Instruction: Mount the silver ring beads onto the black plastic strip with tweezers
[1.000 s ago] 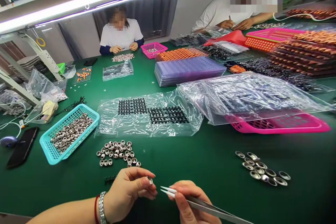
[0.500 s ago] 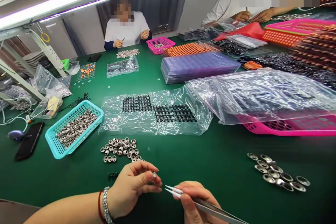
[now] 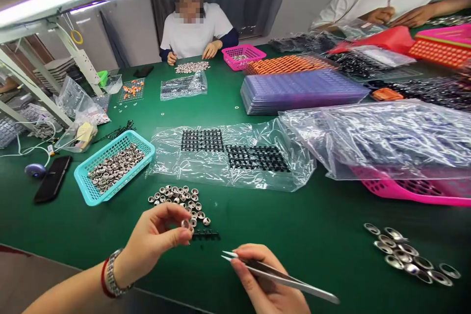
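Near the left edge of the desk (image 3: 257, 216) lies a dark phone (image 3: 53, 179), then a teal basket (image 3: 114, 168) of small metal pieces. By the near edge, the left hand (image 3: 150, 233) has its grip clamped on a metal ring (image 3: 185, 224), raised between thumb and fingers, with a loose pile (image 3: 192, 203) just beyond and a black strip (image 3: 206, 234) just right. The right hand (image 3: 279, 299) has its grip closed around tweezers (image 3: 287, 281), their white tips apart. Larger silver rings (image 3: 411, 269) lie toward the near right corner. Any print on the far bags (image 3: 353, 29) is too small to read.
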Tool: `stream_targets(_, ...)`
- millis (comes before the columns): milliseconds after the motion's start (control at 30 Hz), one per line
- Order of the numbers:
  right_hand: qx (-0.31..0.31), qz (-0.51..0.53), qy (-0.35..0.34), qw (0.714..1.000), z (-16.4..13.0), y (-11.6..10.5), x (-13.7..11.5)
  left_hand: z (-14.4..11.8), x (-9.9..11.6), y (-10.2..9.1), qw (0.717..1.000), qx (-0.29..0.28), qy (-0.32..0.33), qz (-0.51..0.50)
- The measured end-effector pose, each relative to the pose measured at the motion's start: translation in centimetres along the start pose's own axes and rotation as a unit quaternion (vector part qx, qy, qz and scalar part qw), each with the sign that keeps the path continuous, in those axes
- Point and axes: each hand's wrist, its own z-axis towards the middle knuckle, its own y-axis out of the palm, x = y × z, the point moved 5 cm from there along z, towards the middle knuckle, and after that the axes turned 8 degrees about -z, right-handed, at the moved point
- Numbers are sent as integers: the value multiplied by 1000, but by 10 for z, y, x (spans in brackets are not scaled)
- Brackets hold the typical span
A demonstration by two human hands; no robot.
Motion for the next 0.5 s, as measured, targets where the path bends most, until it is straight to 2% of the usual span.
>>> stream_targets(133, -13, -38, -91, 995, 4, 20, -18, -25, -19, -15, 993, -7, 6, 119)
stream_targets(267, -6, -89, -101, 991, 4, 24, -19, -39, -43, -16, 974, -6, 53, 222)
stream_targets(367, -16, -109, -107, 988, 3, 23, -17, -41, -54, -16, 968, 8, 61, 243)
stream_targets(500, -24, -123, -119, 985, 1, 21, -16, -41, -59, -17, 969, 32, 60, 239)
